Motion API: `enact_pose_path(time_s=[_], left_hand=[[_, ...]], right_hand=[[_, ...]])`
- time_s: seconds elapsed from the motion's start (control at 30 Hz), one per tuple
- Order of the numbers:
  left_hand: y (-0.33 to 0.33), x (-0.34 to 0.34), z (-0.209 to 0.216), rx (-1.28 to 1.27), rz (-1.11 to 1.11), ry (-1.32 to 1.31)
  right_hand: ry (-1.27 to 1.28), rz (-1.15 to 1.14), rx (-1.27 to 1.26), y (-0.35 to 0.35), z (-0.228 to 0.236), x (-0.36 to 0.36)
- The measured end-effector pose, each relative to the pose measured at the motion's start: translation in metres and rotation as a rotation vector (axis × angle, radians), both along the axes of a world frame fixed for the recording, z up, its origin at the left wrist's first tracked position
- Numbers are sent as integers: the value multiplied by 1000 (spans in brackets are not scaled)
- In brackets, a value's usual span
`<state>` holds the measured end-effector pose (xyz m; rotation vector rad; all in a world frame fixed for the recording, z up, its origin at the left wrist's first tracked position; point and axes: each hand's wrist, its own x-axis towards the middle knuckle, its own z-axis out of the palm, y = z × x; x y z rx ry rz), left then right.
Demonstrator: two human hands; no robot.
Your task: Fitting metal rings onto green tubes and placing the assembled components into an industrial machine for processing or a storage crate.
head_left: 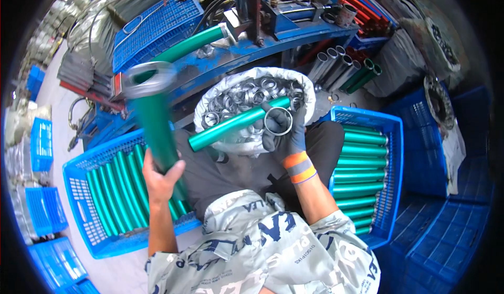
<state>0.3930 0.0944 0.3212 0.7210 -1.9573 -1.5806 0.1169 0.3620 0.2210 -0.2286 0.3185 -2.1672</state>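
Note:
My bare left hand [161, 177] is closed around the lower part of a green metal tube [153, 123], which stands nearly upright and is smeared by motion. A silvery collar [149, 80] sits at its top end. In a dark grey glove with an orange cuff, my right hand [295, 136] grips a second green tube [231, 126], tilted with its left end lower. A thin metal ring [278, 135] is also in that hand, beside the tube. Beneath the second tube, a white sack [306, 89] holds many loose metal rings [252, 90].
Blue crates of green tubes flank my legs, one at the left [79, 210], one at the right [395, 173]. Ahead stands a blue machine bench [231, 58] with a green tube [197, 43] on it. Upright silver tubes [336, 66] stand beyond the sack. Stacked blue crates [446, 236] line the right.

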Motion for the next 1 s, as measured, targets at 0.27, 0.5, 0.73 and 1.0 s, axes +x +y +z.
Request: enact_pose_path(time_s=[0.27, 0.5, 0.73, 1.0], left_hand=[[-2, 8, -17, 578, 182, 466], [26, -12, -35, 736, 227, 536], [28, -9, -43, 670, 243, 541], [14, -9, -59, 660, 278, 504]], right_hand=[[39, -9, 50, -1, 32, 26], [463, -103, 247, -9, 28, 27], [600, -153, 393, -16, 37, 33], [561, -62, 539, -32, 48, 27]])
